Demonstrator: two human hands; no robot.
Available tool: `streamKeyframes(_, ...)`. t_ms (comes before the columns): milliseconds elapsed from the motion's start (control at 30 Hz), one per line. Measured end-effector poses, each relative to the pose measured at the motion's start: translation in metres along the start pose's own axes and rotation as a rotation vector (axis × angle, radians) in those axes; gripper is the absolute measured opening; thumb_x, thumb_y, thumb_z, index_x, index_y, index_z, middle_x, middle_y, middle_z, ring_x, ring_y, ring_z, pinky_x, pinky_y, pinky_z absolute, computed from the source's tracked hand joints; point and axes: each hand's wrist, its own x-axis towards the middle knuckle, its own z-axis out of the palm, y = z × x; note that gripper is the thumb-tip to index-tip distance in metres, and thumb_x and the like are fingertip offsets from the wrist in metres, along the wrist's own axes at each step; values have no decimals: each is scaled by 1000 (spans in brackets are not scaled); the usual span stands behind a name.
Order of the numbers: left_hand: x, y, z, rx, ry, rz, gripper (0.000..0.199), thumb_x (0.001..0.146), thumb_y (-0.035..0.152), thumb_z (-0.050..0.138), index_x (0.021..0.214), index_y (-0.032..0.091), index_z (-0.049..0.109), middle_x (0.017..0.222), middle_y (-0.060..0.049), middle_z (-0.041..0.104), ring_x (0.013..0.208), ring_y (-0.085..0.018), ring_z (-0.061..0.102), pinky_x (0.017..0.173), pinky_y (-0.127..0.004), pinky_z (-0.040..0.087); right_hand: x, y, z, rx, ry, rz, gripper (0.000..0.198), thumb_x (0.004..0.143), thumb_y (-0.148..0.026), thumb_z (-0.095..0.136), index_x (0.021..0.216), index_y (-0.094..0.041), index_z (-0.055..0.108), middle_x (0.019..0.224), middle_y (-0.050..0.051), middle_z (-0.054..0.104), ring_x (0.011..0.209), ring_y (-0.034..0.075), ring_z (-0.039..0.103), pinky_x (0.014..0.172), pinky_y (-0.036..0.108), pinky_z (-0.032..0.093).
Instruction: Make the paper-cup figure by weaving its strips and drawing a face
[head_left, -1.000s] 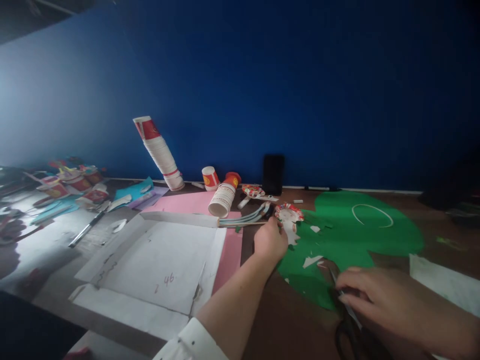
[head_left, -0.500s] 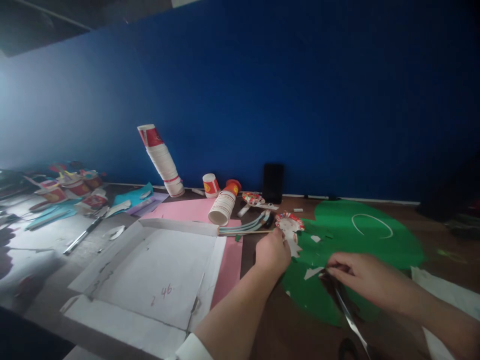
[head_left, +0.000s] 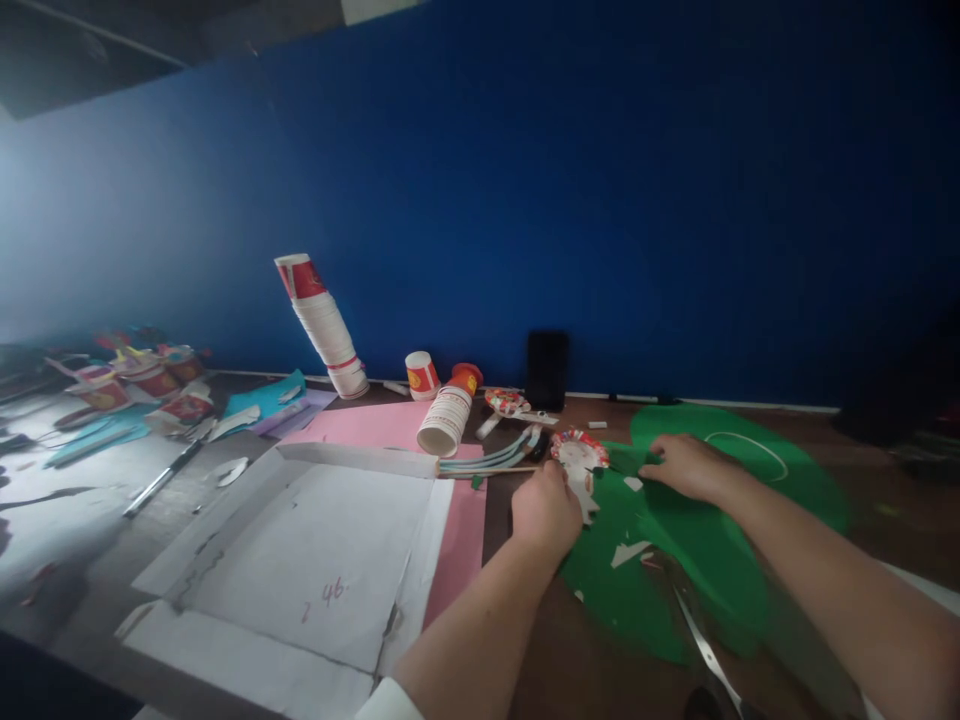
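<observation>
My left hand (head_left: 546, 510) is closed, fingertips curled out of sight beside a fringed red-and-white cut paper cup (head_left: 579, 450). A thin wooden stick (head_left: 491, 470) ends at its knuckles; what the fingers grip, if anything, is hidden. Over the green paper (head_left: 720, 550), my right hand (head_left: 686, 468) reaches with thumb and fingers apart, holding nothing visible. Just off its fingertips is a small white scrap (head_left: 633, 484). Lower down, a pair of scissors (head_left: 701, 640) lies partly over the green paper, its blades near a larger white scrap (head_left: 628, 552).
A shallow white box (head_left: 300, 540) lies left, over pink paper (head_left: 461, 545). Behind stand a leaning cup stack (head_left: 326, 330), a single cup (head_left: 422, 375) and a tipped stack (head_left: 444, 418). A dark phone-like slab (head_left: 547, 370) leans on the blue partition (head_left: 562, 190). A pen (head_left: 161, 480) lies left.
My right hand has let go of the scissors and moved up and away across the green paper. The scissors stay lying there. My left hand has hardly moved.
</observation>
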Motion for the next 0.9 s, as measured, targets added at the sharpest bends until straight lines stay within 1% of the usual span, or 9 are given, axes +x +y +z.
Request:
streamKeyframes(100, 0, 0, 1, 5, 4, 2, 24, 89, 24, 43, 107, 18, 56, 103, -11, 68, 93, -24, 66, 79, -32, 49, 3, 2, 0, -31, -38, 50, 21, 59, -42, 77, 69, -26, 68, 77, 8, 72, 76, 29, 68, 58, 33, 48)
streamKeyframes(233, 1, 1, 0, 0, 19, -3, 23, 89, 24, 43, 105, 18, 57, 102, -11, 69, 91, -25, 67, 78, -32, 49, -1, 10, -2, -22, -57, 73, 24, 65, -38, 71, 83, -23, 69, 88, 8, 74, 81, 27, 69, 60, 31, 49)
streamKeyframes(367, 1, 2, -1, -8, 13, -11, 22, 89, 24, 42, 105, 17, 57, 102, -11, 69, 91, -24, 67, 78, -32, 49, -8, 13, 3, -19, -23, 81, 40, 69, -41, 69, 104, -21, 66, 103, 12, 72, 90, 28, 69, 67, 32, 50)
streamKeyframes(433, 0, 3, -2, -8, 9, -14, 22, 90, 23, 42, 105, 17, 57, 102, -10, 69, 92, -24, 67, 79, -32, 49, -13, 11, 5, -15, -24, 65, 43, 69, -45, 69, 106, -22, 65, 105, 12, 71, 94, 28, 67, 69, 33, 50)
streamKeyframes(567, -1, 3, -3, -3, 9, -14, 24, 90, 23, 41, 107, 18, 57, 101, -10, 69, 93, -24, 66, 80, -32, 49, -17, 3, 4, -17, -87, 53, 36, 64, -50, 74, 88, -24, 69, 88, 8, 73, 81, 27, 68, 60, 31, 46)
streamKeyframes(667, -2, 3, -3, -2, 10, -11, 24, 89, 22, 42, 108, 18, 57, 104, -10, 69, 96, -25, 66, 82, -33, 48, -17, -6, -3, -33, -116, 61, 27, 62, -47, 74, 76, -24, 69, 77, 6, 71, 73, 26, 67, 55, 29, 42)
streamKeyframes(733, -2, 2, -3, -2, 9, -12, 24, 89, 21, 42, 108, 18, 57, 106, -10, 68, 97, -25, 66, 83, -33, 48, -17, -10, -8, -32, -148, 48, 22, 63, -45, 74, 65, -24, 67, 68, 4, 69, 67, 23, 64, 53, 28, 38)
streamKeyframes(833, -2, 1, -2, 3, 9, -18, 24, 89, 22, 42, 108, 18, 57, 106, -10, 68, 96, -25, 66, 82, -33, 48, -19, -14, -13, -15, -207, 36, 30, 64, -44, 71, 48, -23, 59, 49, 1, 58, 54, 19, 57, 49, 28, 32)
streamKeyframes(900, -2, 1, -2, 10, 4, -17, 23, 90, 22, 43, 108, 19, 57, 106, -10, 68, 97, -24, 66, 83, -32, 48, -20, -13, -12, 5, -220, 45, 35, 65, -45, 70, 44, -22, 54, 44, 0, 52, 50, 17, 54, 48, 28, 29)
